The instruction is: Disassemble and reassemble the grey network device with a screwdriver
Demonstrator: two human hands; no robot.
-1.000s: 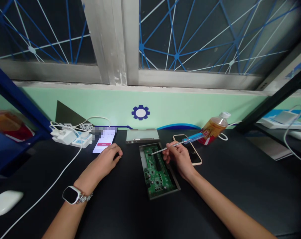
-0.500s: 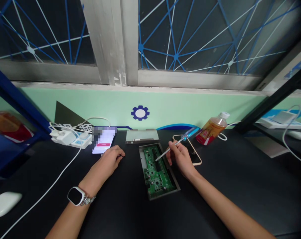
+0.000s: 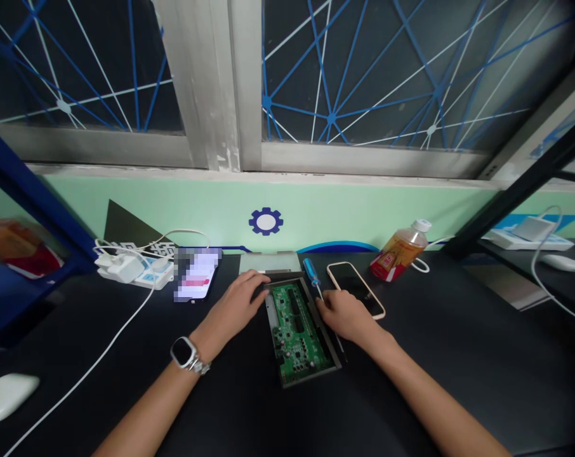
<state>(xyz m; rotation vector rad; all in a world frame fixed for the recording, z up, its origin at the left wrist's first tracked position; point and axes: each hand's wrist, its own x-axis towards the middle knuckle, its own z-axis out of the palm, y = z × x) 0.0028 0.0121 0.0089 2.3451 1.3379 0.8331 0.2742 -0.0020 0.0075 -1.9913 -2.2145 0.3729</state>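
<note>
A green circuit board (image 3: 299,343) sits inside a shallow metal case (image 3: 311,381) on the black desk. My left hand (image 3: 240,301), with a watch on its wrist, is open, its fingers apart at the case's upper left corner. Curled fingers of my right hand (image 3: 344,314) lie over the shaft of a screwdriver (image 3: 311,273), close against the case's right edge. The blue handle points away from me and the tip points back towards me. Part of the shaft is hidden under the hand. Behind the case lies a flat metal plate (image 3: 271,261), partly covered by my left fingers.
Right of the screwdriver lies a phone in a pale case (image 3: 351,284). A drink bottle (image 3: 399,252) leans behind it. To the left are a lit phone (image 3: 202,276), a white power strip (image 3: 158,273) with cables, and a white mouse (image 3: 9,397).
My left hand has moved right from beside the lit phone to the case. My right hand has come off the board; the screwdriver has swung round to lie along the case's right side.
</note>
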